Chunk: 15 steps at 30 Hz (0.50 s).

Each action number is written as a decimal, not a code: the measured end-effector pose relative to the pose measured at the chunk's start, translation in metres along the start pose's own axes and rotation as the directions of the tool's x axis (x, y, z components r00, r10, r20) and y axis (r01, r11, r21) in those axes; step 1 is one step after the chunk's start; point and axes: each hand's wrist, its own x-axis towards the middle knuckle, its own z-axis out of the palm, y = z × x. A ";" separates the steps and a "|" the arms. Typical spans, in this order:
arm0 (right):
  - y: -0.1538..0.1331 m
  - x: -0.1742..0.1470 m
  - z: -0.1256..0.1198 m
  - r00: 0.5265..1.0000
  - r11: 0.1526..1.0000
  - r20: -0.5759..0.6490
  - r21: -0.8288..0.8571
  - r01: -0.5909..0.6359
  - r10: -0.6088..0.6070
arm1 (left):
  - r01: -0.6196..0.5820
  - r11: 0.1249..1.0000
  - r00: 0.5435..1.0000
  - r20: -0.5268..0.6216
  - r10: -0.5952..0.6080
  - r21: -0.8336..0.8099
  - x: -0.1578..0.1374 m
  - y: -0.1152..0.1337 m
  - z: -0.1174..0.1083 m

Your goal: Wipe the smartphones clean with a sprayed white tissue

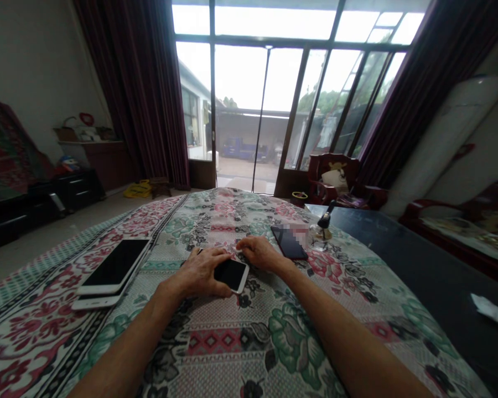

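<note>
A white-framed smartphone (232,275) with a dark screen lies on the patterned tablecloth (219,342). My left hand (203,272) is closed around its left part, thumb at the near edge and fingers at the far edge, covering that end. Just beyond the phone's right end is my right hand (260,253), its fingers curled and pressed together close to the far edge. Whether anything small sits in those fingertips is hidden. Further right lies a dark phone (289,242), partly blurred out. On the left, a large white-framed tablet-like device (115,266) rests on another white device (95,302).
Behind the dark phone stands a small glass jar (318,239) with a black object (326,216) at its top. A dark tabletop (402,249) adjoins on the right, with a crumpled white tissue (489,308) on it. Glass doors (249,110) are beyond the table.
</note>
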 end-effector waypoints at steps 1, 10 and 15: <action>0.000 0.000 0.000 1.000 1.000 0.001 0.000 -0.007 0.007 | 0.003 1.000 1.000 -0.015 -0.003 0.001 0.000 0.000 0.000; 0.002 0.000 0.001 1.000 1.000 -0.024 -0.025 -0.015 0.014 | 0.026 1.000 0.998 -0.055 -0.026 -0.002 0.003 -0.008 0.007; 0.002 -0.001 0.000 0.996 1.000 -0.086 -0.017 -0.019 0.018 | 0.085 0.996 0.978 -0.192 -0.075 0.042 0.003 -0.019 0.009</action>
